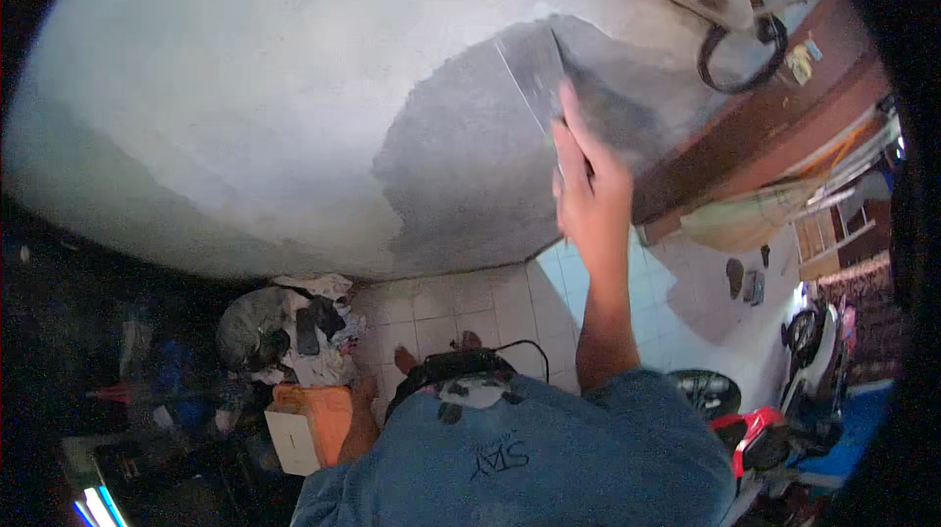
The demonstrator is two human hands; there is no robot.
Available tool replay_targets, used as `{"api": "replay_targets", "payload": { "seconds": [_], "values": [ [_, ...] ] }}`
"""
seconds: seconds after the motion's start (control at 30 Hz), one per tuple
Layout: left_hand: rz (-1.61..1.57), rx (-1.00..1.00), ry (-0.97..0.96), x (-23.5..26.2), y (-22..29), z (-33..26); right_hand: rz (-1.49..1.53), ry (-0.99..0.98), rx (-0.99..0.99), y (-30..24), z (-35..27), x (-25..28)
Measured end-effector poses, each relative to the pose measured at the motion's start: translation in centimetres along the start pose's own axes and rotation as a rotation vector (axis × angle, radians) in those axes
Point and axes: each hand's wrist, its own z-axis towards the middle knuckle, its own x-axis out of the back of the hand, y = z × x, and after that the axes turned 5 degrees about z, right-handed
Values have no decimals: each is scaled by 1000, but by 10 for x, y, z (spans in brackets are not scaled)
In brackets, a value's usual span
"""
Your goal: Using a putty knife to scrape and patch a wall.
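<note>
Trowel (534, 71) pinched in R hand (593, 189) over dk grey wall patch (456, 140); L hand (362, 411) dim, can't tell grip.

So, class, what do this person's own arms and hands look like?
The right hand is ungloved, its forearm bare. The short right sleeve is dull blue. The left forearm looks bare too; the left hand is too unclear to describe.

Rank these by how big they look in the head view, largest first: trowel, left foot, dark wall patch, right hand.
1. Dark wall patch
2. Right hand and trowel: too close to rank, as the hand hides part of the trowel
3. Left foot
</note>
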Motion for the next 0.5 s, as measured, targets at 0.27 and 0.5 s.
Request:
{"api": "replay_targets", "payload": {
  "seconds": [0.27, 0.5],
  "values": [
    [195, -115, 113, 9, -9, -11, 106, -17, 134, -24, 21, -26],
    [-89, 19, 12, 15, -8, -1, -43, -42, -75, 31, -34, -21]
  ]
}}
